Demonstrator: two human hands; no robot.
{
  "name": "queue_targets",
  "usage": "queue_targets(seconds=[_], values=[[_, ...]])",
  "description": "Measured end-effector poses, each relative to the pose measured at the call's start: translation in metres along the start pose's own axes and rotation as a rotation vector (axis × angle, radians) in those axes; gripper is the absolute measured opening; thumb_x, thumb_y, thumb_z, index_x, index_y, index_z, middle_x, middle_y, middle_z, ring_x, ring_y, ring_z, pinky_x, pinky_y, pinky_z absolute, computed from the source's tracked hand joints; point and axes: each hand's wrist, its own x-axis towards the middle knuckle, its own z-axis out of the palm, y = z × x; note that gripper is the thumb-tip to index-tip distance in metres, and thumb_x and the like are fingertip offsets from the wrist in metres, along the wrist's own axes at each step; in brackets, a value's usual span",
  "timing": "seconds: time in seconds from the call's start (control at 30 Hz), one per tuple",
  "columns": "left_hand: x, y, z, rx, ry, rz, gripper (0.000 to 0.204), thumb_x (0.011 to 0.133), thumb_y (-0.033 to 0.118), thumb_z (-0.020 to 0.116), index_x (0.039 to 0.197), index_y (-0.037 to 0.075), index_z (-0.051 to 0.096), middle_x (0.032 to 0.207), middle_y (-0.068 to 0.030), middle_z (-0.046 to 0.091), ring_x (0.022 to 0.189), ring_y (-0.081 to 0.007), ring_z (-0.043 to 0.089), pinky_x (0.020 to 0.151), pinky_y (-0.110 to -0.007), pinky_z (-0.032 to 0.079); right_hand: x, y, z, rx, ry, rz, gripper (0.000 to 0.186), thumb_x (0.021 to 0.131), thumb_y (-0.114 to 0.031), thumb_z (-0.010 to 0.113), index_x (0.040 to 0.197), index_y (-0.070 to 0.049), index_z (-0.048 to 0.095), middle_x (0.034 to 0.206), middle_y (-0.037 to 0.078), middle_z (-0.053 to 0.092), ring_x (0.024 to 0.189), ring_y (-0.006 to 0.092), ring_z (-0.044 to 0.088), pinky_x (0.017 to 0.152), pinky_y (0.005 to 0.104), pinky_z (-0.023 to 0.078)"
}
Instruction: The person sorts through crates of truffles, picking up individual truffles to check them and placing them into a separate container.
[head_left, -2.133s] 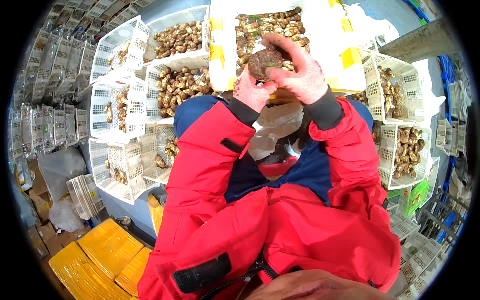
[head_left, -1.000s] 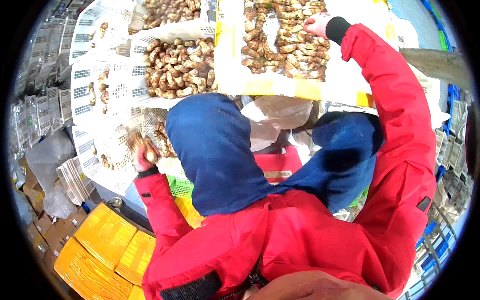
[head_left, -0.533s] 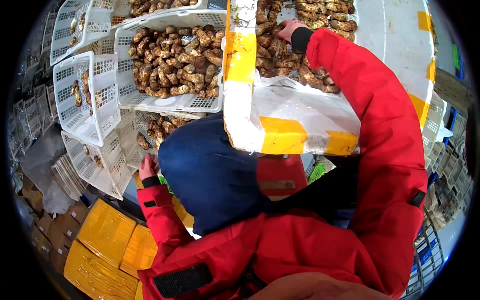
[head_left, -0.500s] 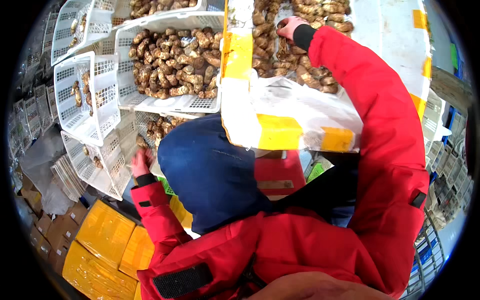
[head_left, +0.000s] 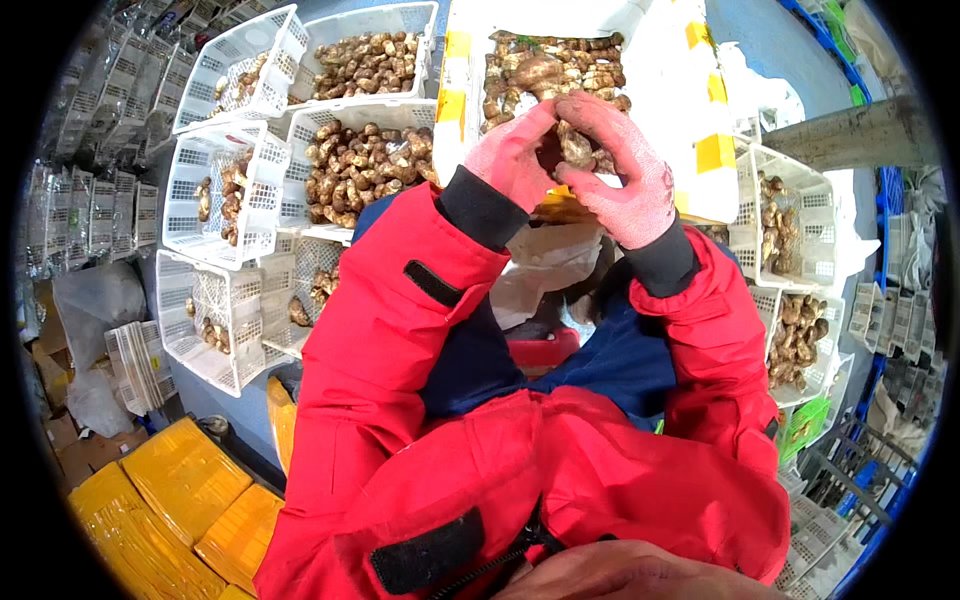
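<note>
A stout, brown-and-cream mushroom (head_left: 576, 147) is grasped between the curled fingers of the black-cuffed left hand (head_left: 510, 163) and right hand (head_left: 634, 182), above the near end of a white foam box (head_left: 668, 85), taped in yellow, where brown mushrooms (head_left: 596, 66) are packed

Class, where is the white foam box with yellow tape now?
In the head view, the white foam box is at the top, a little right of centre; the left hand and right hand overlap its near part, and white mesh baskets flank it.
</note>
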Motion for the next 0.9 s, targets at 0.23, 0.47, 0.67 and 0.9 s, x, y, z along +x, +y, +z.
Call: queue_targets(seconds=[0.23, 0.47, 0.67, 0.9], values=[[-0.024, 0.009, 0.001, -0.876, 0.321, -0.569, 0.032, 0.086, 0.020, 0.047, 0.109, -0.002, 0.043, 0.102, -0.0126, 0.052, 0.094, -0.0240, 0.053, 0.082, -0.037, 0.043, -0.029, 0.028, 0.008, 0.742, 0.257, 0.593, 0.029, 0.083, -0.007, 0.048, 0.111, -0.002, 0.052, 0.094, 0.007, 0.060, 0.088, 0.0105, 0.054, 0.077, 0.0207, 0.042], [-0.026, -0.006, 0.001, -0.119, 0.448, -0.528, 0.031, 0.075, 0.017, 0.060, 0.098, -0.003, 0.052, 0.077, -0.0047, 0.057, 0.072, -0.0131, 0.055, 0.064, -0.026, 0.045, -0.023, 0.036, 0.029, 0.896, 0.067, 0.632, 0.040, 0.081, -0.008, 0.052, 0.119, -0.001, 0.042, 0.104, 0.009, 0.054, 0.092, 0.0114, 0.051, 0.080, 0.0218, 0.040], [-0.025, -0.013, 0.024, 0.487, 0.351, -0.329, 0.056, 0.063, 0.010, 0.070, 0.110, -0.003, 0.042, 0.098, -0.0129, 0.053, 0.088, -0.0185, 0.055, 0.076, -0.028, 0.045, -0.019, 0.050, 0.050, 1.117, 0.139, 0.587, 0.048, 0.075, -0.001, 0.055, 0.121, -0.001, 0.039, 0.097, 0.004, 0.054, 0.086, 0.0106, 0.050, 0.076, 0.0214, 0.040], [-0.031, -0.021, 0.022, 0.044, 0.441, -0.409, 0.042, 0.075, 0.017, 0.063, 0.106, -0.002, 0.043, 0.094, -0.0105, 0.053, 0.083, -0.0157, 0.055, 0.071, -0.027, 0.045, -0.018, 0.058, 0.029, 1.248, 0.246, 0.628, 0.041, 0.079, -0.003, 0.052, 0.119, -0.002, 0.040, 0.092, 0.005, 0.055, 0.067, 0.0080, 0.048, 0.057, 0.0194, 0.037]])
